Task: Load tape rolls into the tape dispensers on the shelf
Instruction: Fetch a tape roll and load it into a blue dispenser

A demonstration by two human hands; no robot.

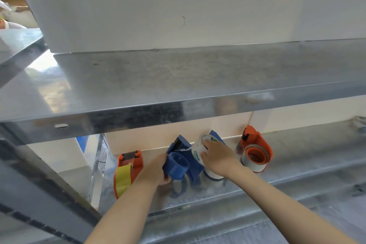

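Note:
On the lower metal shelf [297, 166] my left hand [156, 170] grips a blue tape dispenser [178, 161] whose round hub is bare. Right beside it my right hand [217, 156] holds a white tape roll with green print [198, 149], a loose end of tape leading toward the blue dispenser's cutter. A second blue dispenser [214, 134] stands partly hidden behind that roll, with another white roll [213, 176] below my right hand. An orange dispenser with yellow tape [126, 172] stands at the left. An orange dispenser holding a white roll [255, 154] stands at the right.
An upper metal shelf [178, 89] overhangs the work area and carries a large white box [158, 6]. A grey upright post [39, 184] runs down the left side. A cream panel [158, 138] backs the lower shelf.

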